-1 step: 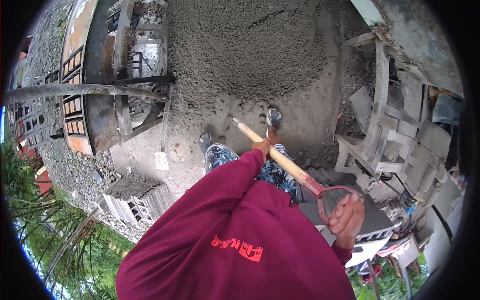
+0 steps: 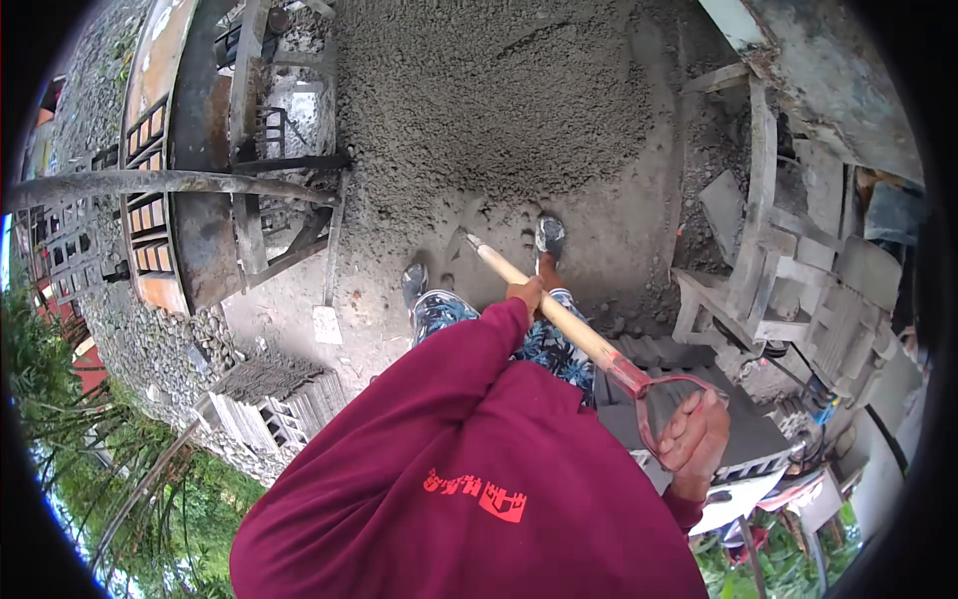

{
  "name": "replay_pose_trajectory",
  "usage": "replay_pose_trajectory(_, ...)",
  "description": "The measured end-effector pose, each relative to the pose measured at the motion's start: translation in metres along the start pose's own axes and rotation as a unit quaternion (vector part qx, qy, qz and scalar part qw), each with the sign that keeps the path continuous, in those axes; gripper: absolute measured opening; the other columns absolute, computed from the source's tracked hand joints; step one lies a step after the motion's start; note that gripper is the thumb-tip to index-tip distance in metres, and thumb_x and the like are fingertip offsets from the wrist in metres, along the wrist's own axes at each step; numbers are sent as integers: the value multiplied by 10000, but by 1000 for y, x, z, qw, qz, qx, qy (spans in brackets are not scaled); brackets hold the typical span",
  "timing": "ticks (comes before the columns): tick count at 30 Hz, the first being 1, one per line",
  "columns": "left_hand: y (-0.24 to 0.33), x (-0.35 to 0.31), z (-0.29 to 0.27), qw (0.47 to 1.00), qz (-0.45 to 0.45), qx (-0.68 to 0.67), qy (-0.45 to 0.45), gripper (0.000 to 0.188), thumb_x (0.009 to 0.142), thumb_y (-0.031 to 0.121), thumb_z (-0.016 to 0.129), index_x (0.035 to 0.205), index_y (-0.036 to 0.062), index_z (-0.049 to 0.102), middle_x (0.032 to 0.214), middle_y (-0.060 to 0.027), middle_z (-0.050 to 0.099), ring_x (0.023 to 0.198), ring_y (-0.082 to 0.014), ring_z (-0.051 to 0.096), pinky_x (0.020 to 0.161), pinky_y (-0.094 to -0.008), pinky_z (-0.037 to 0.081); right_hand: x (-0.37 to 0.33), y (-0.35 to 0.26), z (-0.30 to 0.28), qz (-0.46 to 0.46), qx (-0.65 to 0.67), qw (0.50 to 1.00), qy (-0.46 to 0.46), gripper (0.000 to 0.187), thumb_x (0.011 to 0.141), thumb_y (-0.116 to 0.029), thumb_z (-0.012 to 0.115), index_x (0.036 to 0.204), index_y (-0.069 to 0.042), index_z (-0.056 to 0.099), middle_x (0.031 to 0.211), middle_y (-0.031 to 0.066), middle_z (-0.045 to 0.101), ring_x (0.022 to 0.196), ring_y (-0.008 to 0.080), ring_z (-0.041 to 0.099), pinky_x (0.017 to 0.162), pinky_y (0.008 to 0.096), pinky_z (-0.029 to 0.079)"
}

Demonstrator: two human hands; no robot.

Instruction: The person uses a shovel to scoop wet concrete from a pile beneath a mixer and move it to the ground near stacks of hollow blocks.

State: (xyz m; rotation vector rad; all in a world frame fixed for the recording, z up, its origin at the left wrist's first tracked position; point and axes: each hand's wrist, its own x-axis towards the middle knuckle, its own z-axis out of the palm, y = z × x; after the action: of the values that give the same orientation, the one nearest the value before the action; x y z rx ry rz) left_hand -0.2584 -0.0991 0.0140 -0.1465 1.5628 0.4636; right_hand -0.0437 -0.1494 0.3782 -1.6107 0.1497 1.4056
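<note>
A shovel (image 2: 574,327) with a pale wooden shaft and a red D-shaped handle slants across in front of my body. My left hand (image 2: 525,294) is closed around the middle of the shaft. At the upper end, my right hand (image 2: 696,439) has its fingers wrapped on the D-handle grip. The grey blade end points down and away, close to the ground by my feet, and its outline blends into the mortar. Beyond it spreads a wide bed of wet grey concrete mix (image 2: 489,100), rough on top.
Concrete blocks (image 2: 289,409) are stacked at left, near a gravel patch (image 2: 150,364). A long pole (image 2: 170,183) crosses above a rusty metal frame there. On the right stand a wooden frame (image 2: 753,200) and grey slabs (image 2: 720,210). My shoes (image 2: 549,235) rest at the mix's near edge.
</note>
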Motion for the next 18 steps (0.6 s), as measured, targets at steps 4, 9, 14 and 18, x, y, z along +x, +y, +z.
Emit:
replay_pose_trajectory(4,20,-14,-32,995,-25,83,-52,457,870,234,585,1102,-119,412,898,-215,589,686,-372,652,591,-537,576,-52,59,27,-62,-25,988,141,323,905,-320,543,800,-16,521,508,111,500,340,206,491,320,298,439)
replay_pose_trajectory(9,39,-21,-97,973,-31,204,-104,408,865,231,588,1044,-115,468,858,-198,590,693,-342,654,572,-525,570,-135,184,65,-125,-45,974,184,299,910,-336,533,860,-42,512,528,59,485,375,168,494,343,272,442)
replay_pose_trajectory(14,-7,-45,-128,928,-4,328,-177,387,847,202,620,1039,-115,509,875,-187,597,686,-320,649,557,-502,566,-240,297,98,-119,77,953,268,238,835,-260,594,887,-45,507,594,116,550,450,226,554,406,326,491)
replay_pose_trajectory(18,-38,-29,-136,854,38,480,-197,461,781,215,643,1094,-76,469,929,-214,629,747,-324,678,542,-482,582,-260,373,119,-106,211,916,325,311,793,-292,657,895,-24,537,643,169,609,537,294,626,531,404,548)
